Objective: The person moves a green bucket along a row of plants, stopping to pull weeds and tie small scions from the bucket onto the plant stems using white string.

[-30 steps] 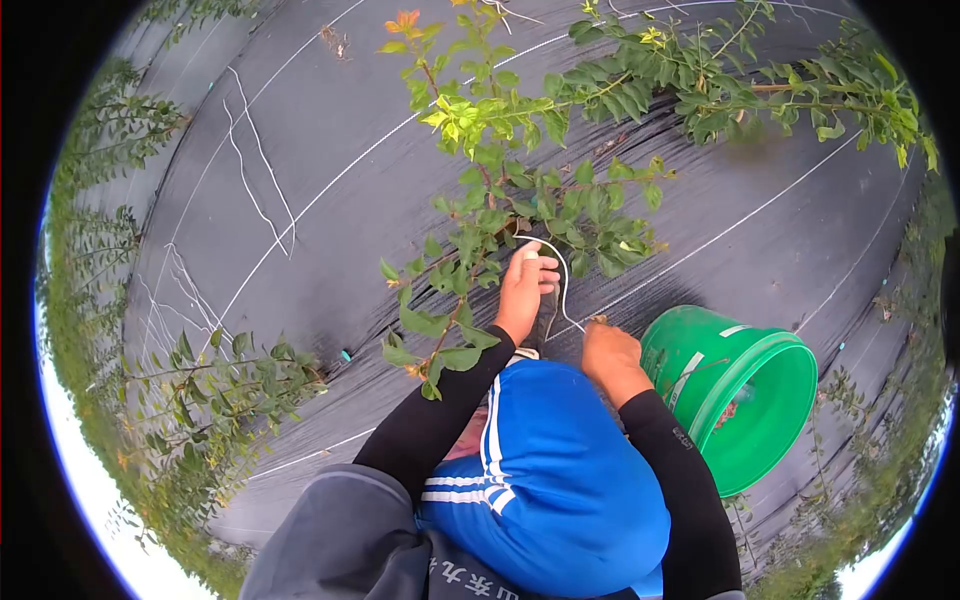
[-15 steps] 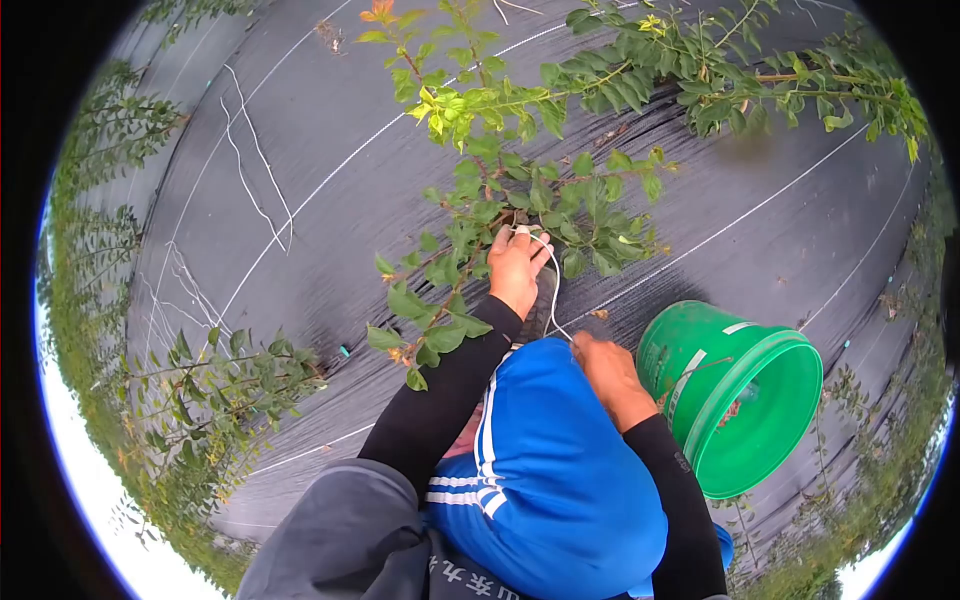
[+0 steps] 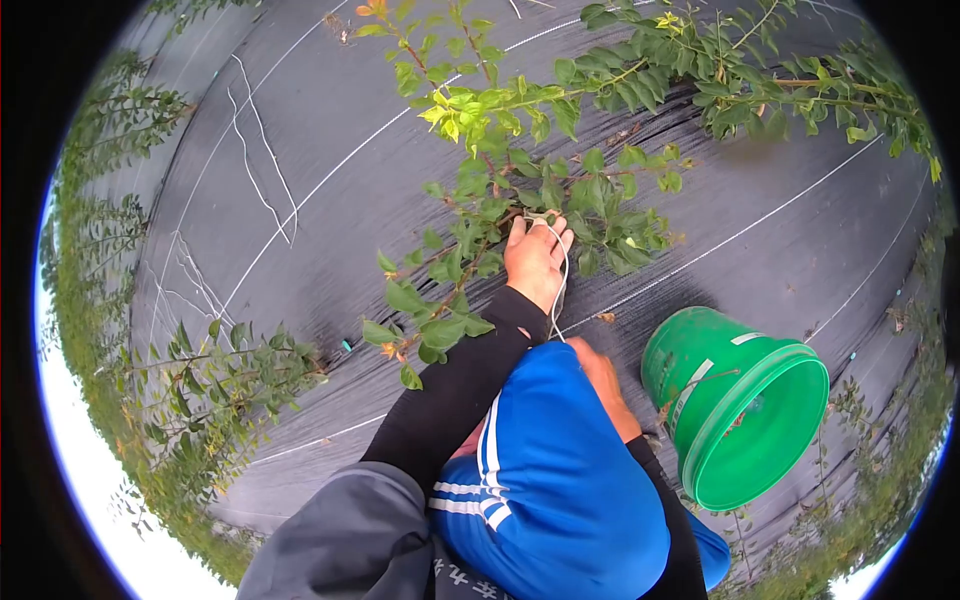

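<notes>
A white cord (image 3: 564,262) runs from the base of a leafy shrub (image 3: 520,195) down past my knee. At the shrub's base is my left hand (image 3: 537,262), palm down, its fingers bent around the cord, which crosses them; leaves partly hide the fingertips. My right hand (image 3: 602,385) is lower, beside the blue-trousered knee (image 3: 570,450), closed on the lower part of the cord. The knee covers some of its fingers. Between the hands the cord bows slightly to the right.
A green bucket (image 3: 690,400) lies tilted at the right, its mouth facing me, with some debris inside. Black ground sheeting (image 3: 350,230) with white lines covers the ground. Loose white cords (image 3: 262,150) lie at the left. Another shrub (image 3: 220,385) stands at lower left.
My right hand has moved down and closer behind the knee, drawing the cord lower. The left hand stays at the shrub's base, its fingers a little more spread. The view has shifted slightly.
</notes>
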`<state>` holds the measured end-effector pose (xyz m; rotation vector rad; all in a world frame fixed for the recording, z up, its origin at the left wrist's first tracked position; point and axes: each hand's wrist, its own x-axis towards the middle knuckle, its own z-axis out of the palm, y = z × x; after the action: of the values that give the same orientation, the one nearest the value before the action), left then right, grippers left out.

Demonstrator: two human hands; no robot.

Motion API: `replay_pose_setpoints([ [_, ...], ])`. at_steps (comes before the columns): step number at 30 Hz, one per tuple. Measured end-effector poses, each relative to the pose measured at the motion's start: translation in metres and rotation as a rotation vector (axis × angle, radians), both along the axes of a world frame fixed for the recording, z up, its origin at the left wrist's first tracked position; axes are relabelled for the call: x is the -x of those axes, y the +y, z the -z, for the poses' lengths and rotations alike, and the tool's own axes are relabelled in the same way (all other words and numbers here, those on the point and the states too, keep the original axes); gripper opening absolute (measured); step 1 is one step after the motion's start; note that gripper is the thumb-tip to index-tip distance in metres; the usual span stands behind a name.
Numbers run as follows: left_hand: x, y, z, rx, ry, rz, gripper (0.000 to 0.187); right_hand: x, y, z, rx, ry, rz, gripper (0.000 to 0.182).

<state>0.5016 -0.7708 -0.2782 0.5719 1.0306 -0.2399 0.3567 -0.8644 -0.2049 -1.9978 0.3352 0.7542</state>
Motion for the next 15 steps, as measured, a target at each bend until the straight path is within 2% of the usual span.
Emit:
replay_pose_setpoints([
  [6, -0.007, 0.004, 0.009, 0.052, -0.047, 0.003, 0.069, -0.007, 0.001, -0.007, -0.048, -0.007, 0.067, 0.018],
  [11, -0.009, -0.004, -0.011, -0.033, -0.027, 0.031, 0.058, -0.010, 0.000, -0.010, -0.013, 0.031, 0.001, 0.017],
  [14, -0.013, -0.002, -0.008, -0.023, -0.014, 0.041, 0.061, -0.013, 0.007, -0.014, -0.032, 0.037, 0.061, 0.015],
  [15, -0.015, 0.000, 0.000, 0.007, -0.052, 0.052, 0.071, -0.018, 0.008, -0.015, -0.027, 0.034, 0.058, 0.014],
])
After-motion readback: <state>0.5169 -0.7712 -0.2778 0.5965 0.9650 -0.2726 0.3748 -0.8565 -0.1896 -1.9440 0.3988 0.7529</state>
